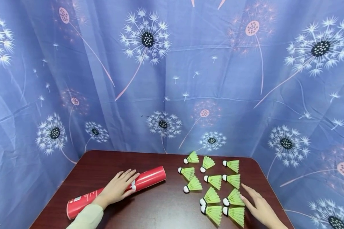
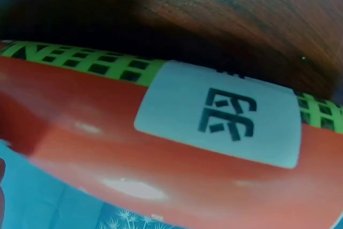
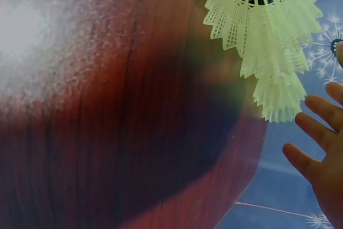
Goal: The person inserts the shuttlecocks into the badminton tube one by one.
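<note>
Red tube (image 1: pixel 151 178) lies slantwise on the dark table (image 1: pixel 169 206), looking stiff, light and slick enough to roll; I'd grip it round the middle, where the left hand (image 1: pixel 117 188) rests across it, fingers extended. The right hand (image 1: pixel 259 206) is spread wide beside the yellow-green shuttlecocks (image 1: pixel 214 181), holding nothing; whether its thumb touches one, I can't tell. They look featherweight, with crushable skirts, so I'd pinch their firmer white heads (image 1: pixel 225 202).
</note>
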The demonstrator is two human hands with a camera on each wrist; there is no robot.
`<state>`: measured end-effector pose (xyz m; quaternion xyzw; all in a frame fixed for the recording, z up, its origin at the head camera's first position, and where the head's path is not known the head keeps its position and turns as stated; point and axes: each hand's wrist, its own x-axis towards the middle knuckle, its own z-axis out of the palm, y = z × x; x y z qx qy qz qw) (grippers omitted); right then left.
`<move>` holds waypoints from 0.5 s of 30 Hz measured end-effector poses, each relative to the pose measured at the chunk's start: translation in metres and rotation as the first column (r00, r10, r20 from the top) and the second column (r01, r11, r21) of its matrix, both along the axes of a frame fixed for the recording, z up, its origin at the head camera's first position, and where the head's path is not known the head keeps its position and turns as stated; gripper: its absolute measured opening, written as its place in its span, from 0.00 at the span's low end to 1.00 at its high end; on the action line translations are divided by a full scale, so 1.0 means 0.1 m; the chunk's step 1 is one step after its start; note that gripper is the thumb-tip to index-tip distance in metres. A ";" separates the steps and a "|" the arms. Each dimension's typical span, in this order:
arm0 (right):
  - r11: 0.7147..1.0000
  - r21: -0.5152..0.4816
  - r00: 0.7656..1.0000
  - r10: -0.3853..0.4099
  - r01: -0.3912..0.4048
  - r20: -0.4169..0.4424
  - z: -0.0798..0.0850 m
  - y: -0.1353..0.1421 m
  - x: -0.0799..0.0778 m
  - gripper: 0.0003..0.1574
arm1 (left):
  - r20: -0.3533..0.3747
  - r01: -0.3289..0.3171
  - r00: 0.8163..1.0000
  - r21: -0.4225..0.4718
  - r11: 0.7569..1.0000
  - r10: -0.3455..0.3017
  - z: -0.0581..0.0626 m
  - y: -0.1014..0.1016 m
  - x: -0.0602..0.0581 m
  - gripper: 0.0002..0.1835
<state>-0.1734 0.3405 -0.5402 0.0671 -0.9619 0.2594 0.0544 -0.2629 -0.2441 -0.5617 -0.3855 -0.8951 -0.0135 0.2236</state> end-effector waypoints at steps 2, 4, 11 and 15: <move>1.000 0.002 1.000 0.004 -0.004 0.015 -0.01 0.00 -0.02 0.36 | -0.013 0.016 1.000 -0.002 1.000 -0.016 -0.02 -0.01 0.00 0.38; 1.000 0.002 1.000 0.009 -0.009 0.012 -0.03 0.01 -0.03 0.36 | -0.022 0.028 0.999 -0.005 1.000 -0.028 -0.04 -0.02 0.00 0.38; 0.999 -0.021 0.999 0.030 -0.029 0.023 -0.09 0.04 -0.07 0.31 | 0.011 0.040 0.999 0.004 0.999 -0.040 -0.08 -0.03 0.00 0.38; 0.999 -0.038 0.997 0.034 -0.031 0.069 -0.11 0.05 -0.08 0.27 | 0.041 0.049 0.998 -0.002 0.999 -0.048 -0.10 -0.02 0.00 0.38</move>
